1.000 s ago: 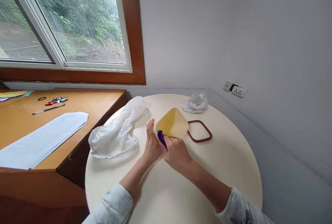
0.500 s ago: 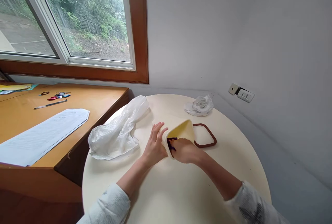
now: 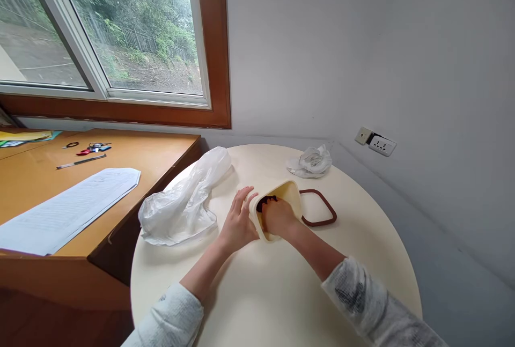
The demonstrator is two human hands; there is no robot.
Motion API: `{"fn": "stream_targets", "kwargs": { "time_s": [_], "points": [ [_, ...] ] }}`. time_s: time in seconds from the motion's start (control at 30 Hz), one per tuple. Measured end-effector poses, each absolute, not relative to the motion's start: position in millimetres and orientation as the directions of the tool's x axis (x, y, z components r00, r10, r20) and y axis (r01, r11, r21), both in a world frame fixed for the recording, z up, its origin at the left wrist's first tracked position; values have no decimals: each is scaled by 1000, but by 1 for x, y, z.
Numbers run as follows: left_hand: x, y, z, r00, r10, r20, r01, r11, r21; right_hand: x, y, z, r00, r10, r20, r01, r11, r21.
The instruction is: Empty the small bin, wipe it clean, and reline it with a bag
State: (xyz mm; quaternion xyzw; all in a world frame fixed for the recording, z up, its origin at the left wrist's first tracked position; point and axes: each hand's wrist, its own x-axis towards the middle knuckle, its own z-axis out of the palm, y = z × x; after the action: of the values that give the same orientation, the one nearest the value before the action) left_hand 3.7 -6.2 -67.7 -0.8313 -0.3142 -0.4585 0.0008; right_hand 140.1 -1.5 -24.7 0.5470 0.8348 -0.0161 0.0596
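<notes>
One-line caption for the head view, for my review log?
Left hand steadies a cream container on a round table while the right hand presses a dark cloth inside it.

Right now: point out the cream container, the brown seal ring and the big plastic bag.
cream container (image 3: 290, 192), head view, on its inner far wall.
brown seal ring (image 3: 326, 208), head view, on its right edge.
big plastic bag (image 3: 181, 205), head view, on its crumpled middle.
</notes>
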Motion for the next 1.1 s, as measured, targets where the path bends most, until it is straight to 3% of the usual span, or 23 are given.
{"fn": "stream_targets", "kwargs": {
  "time_s": [0.23, 0.43, 0.5, 0.7, 0.9, 1.1],
  "points": [
    [2, -7, -64, 348, 624, 700, 487, -758, 434, 170, -41, -9, -392, 919, -35, 920, 392, 17],
    [4, -10, -61, 345, 638, 688, 454, -755, 473, 172, -86, -1, -512, 844, 159, 791, 535, -295],
    [1, -10, -60, 330, 649, 686, 426, -751, 505, 173, -92, -4, -533, 813, 234, 744, 582, -329],
    [-7, -11, -53, 366, 662, 654, 357, -749, 559, 198, -81, -18, -653, 661, 370, 660, 736, -151],
    [-9, -16, -45, 384, 708, 593, 326, -705, 630, 221, -69, -25, -666, 576, 473, 666, 745, 30],
    [-13, -13, -57, 234, 741, 629, 360, -667, 652, 202, -61, -33, -583, 564, 585, 736, 671, 86]
  ]
}}
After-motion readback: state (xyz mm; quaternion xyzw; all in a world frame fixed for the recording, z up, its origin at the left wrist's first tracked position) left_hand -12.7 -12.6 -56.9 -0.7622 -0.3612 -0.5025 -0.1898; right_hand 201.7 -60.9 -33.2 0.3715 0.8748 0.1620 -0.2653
